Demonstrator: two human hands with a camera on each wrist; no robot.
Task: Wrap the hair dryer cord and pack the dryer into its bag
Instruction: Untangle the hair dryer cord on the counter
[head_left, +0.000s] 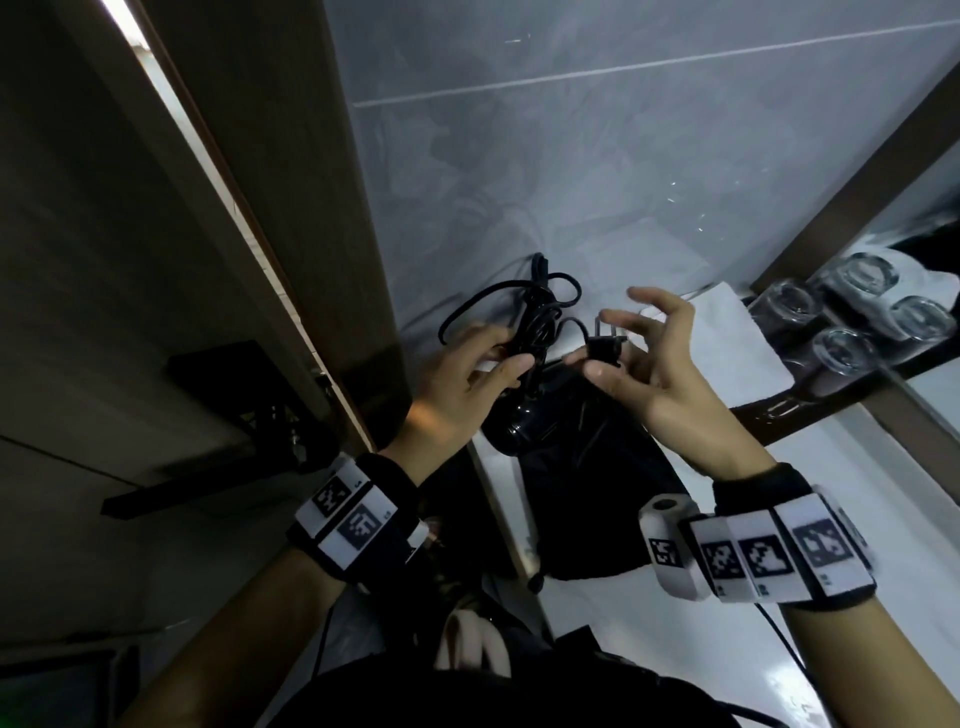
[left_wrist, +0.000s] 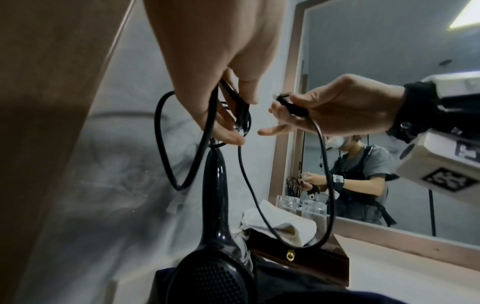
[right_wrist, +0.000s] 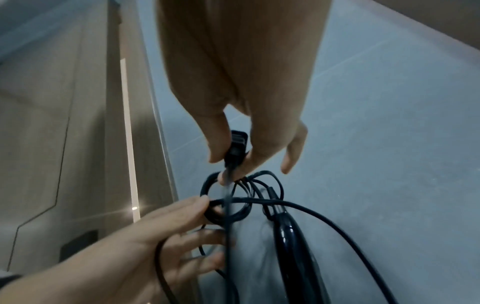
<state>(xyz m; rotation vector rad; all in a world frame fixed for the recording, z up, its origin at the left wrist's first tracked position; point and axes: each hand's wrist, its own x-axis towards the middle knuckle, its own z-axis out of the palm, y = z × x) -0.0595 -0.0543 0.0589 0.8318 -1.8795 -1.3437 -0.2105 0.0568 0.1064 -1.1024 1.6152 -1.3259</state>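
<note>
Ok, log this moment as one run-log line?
stage: cord wrapping | left hand: holds cord coils | right hand: pinches plug | dryer: hangs over bag, unpacked

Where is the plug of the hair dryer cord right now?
In the head view the plug sits mid-frame, pinched in the right hand, just right of the coiled cord held by the left hand.

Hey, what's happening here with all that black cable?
A person is coiling up a hair dryer's cord at a bathroom counter. The left hand holds the gathered loops near the top of the dryer's handle, with the hair dryer hanging below. The right hand pinches the plug, with a length of cord drooping loose between the hands. A black bag lies on the counter underneath; the dryer is not in it yet.
</note>
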